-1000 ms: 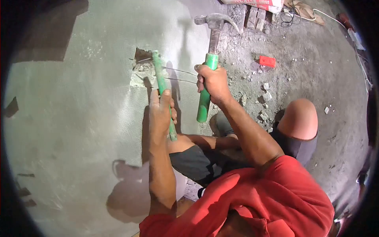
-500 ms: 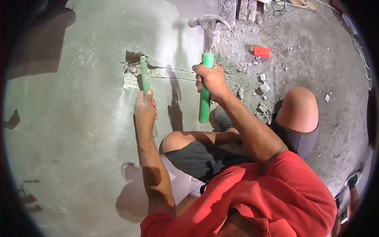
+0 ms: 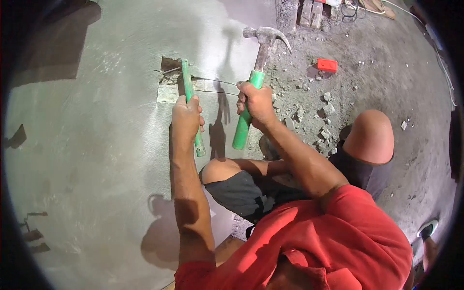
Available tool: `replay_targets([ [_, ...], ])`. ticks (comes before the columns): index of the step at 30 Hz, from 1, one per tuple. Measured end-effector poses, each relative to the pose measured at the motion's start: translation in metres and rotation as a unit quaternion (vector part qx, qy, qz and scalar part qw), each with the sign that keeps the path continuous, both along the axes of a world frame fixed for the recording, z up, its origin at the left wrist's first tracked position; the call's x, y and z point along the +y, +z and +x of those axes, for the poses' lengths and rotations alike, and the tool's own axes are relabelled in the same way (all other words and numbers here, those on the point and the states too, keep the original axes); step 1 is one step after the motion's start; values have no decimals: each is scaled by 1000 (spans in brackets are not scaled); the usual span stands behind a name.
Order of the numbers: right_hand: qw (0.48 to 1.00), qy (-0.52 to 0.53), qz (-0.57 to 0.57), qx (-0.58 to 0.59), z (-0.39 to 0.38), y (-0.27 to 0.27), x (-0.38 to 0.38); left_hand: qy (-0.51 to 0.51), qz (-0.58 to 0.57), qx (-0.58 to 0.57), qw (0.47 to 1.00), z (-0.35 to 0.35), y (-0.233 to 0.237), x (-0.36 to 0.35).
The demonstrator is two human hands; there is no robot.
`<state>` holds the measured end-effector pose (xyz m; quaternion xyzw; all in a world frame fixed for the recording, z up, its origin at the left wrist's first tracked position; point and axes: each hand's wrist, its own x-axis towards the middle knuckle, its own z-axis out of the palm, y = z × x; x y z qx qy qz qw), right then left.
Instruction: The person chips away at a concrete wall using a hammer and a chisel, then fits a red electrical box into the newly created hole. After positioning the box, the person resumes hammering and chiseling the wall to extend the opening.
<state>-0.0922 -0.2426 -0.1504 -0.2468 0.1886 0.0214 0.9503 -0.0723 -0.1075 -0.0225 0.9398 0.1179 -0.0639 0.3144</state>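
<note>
My left hand [image 3: 188, 116] is closed around a green chisel-like bar [image 3: 187, 79], which sticks out above and below the fist. The bar's upper end overlaps a rough hole [image 3: 170, 64] broken into the grey plastered wall [image 3: 130, 121]. Pale broken masonry [image 3: 167, 93] shows just below that opening. To the right, my right hand [image 3: 256, 102] grips the green handle of a claw hammer [image 3: 243, 128]. The hammer's worn metal head is up, apart from the bar, with its claw curving right. Two thin dark lines run across the wall from the hole toward my right hand.
Rubble chunks [image 3: 328, 108] and dust lie over the floor [image 3: 406, 159] beside my bent knees. A red plastic piece [image 3: 327, 65] rests farther back. Bricks [image 3: 311, 13] and cables [image 3: 350, 12] are at the top. Another person's shoe [image 3: 427, 228] shows at lower right.
The hammer has tilted, its head now leaning right and its handle end swung left. My left hand sits a little higher with the bar, whose lower end now shows more clearly. The view has shifted slightly.
</note>
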Motion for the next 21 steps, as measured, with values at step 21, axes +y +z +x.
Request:
replay_targets([
  [21, 995, -99, 13, 15, 7, 17, 66, 13, -20, 24, 999, 5, 7, 9],
])
